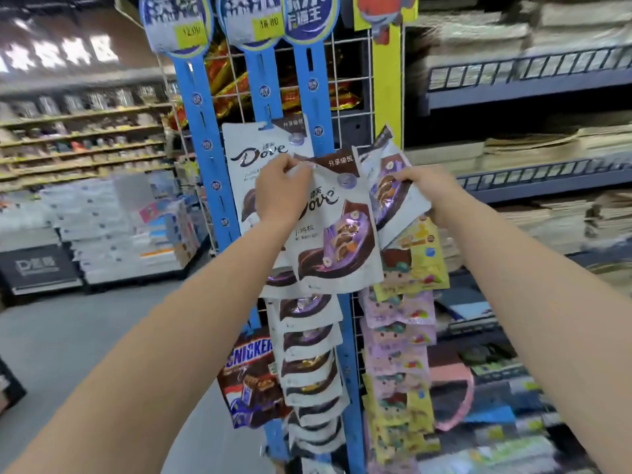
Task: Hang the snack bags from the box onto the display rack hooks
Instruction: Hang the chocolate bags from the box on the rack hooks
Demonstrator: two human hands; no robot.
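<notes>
Far left stand stocked shelves [82, 131]. A Snickers bag [253, 374] hangs low by the blue strips [205, 131] on the wire rack [349, 70]. The left hand [280, 196] pinches the top edge of a white, brown-and-purple Dove bag [338, 244], which overlaps the hung Dove bags [246, 155]. The right hand [427, 193] grips a second Dove bag [390, 193] above purple and yellow candy bags [396, 336].
</notes>
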